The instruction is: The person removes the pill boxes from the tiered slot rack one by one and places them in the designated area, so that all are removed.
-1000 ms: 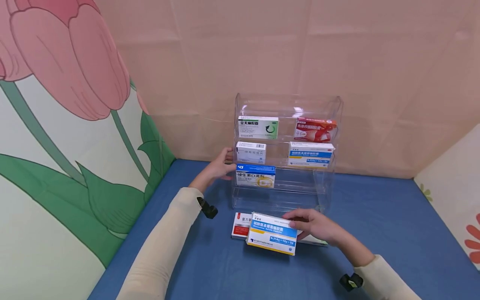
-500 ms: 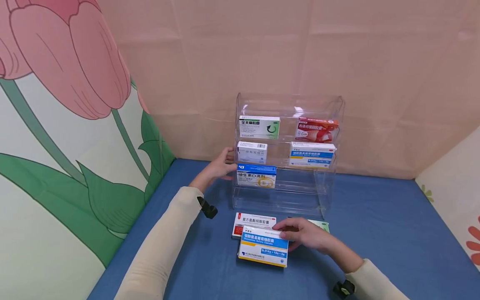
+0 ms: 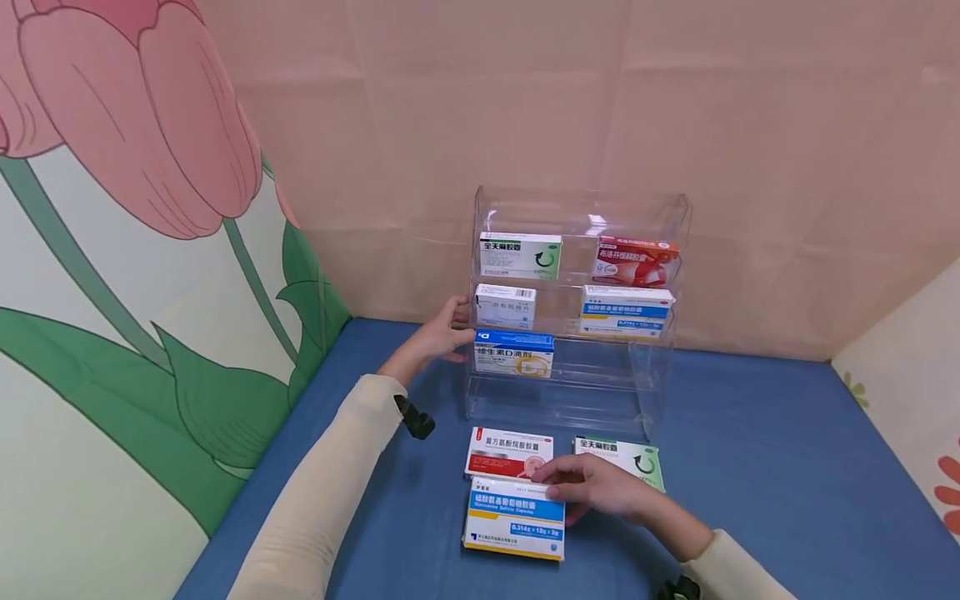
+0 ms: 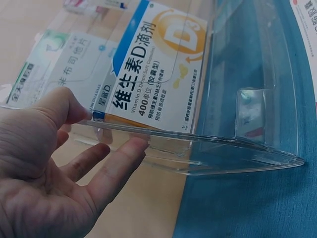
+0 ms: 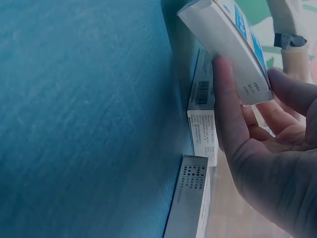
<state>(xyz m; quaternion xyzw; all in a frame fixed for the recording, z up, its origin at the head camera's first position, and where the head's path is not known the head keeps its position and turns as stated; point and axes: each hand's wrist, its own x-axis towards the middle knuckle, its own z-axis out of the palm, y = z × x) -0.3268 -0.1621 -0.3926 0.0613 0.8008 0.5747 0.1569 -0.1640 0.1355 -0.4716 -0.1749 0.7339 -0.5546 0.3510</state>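
Note:
My right hand [image 3: 597,490] pinches a blue, white and yellow medicine box [image 3: 513,521] by its right end, low over the blue table; the right wrist view shows the box [image 5: 228,47] tilted between thumb and fingers. Behind it lie a red-and-white medicine box [image 3: 504,454] and a green-and-white one [image 3: 636,460], partly covered by the hand. My left hand [image 3: 437,335] holds the left side of a clear tiered rack [image 3: 577,406]. In the left wrist view, the thumb is at the panel's edge and the fingers lie along its outer face, beside a vitamin D box [image 4: 161,64].
On the rack's tiers stand a green-and-white box [image 3: 519,255], a red box [image 3: 636,261], a white box [image 3: 506,307] and another blue-and-white box [image 3: 626,312]. A pink-beige backdrop [image 3: 420,150] hangs behind the blue table [image 3: 772,450].
My right hand has carried the blue-and-white box toward me and a little left, uncovering the red-and-white box and more of the green-and-white one. My left hand stays at the rack.

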